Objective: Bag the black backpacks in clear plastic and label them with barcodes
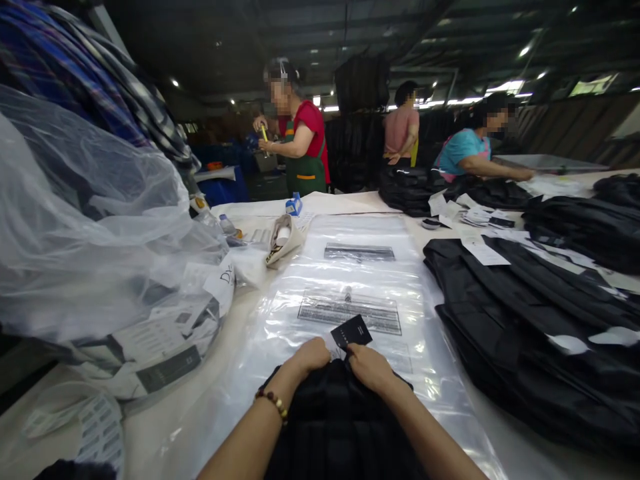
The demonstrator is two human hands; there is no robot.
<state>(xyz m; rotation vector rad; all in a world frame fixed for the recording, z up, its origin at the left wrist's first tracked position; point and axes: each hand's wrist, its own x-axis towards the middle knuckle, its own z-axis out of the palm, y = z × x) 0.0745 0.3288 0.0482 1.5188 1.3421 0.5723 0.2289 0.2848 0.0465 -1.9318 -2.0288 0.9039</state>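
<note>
A black fabric bag [345,420] lies in front of me, its top edge pointing away over a stack of clear plastic bags [360,277]. At that edge, my left hand [314,355] is closed in a fist; what its fingers grip is hidden. My right hand [370,367] pinches at the lower edge of a black hang tag [351,331]. The tag lies tilted just beyond my fingers, over the printed plastic. A bit of white paper or tag shows between both hands.
Black bags with white tags [510,320] are piled on the right. A big clear plastic sack [100,220] with labels stands at left, by a label strip [100,433]. A beige pouch [285,240] and blue tape dispenser [294,205] sit farther back. Several people work beyond the table.
</note>
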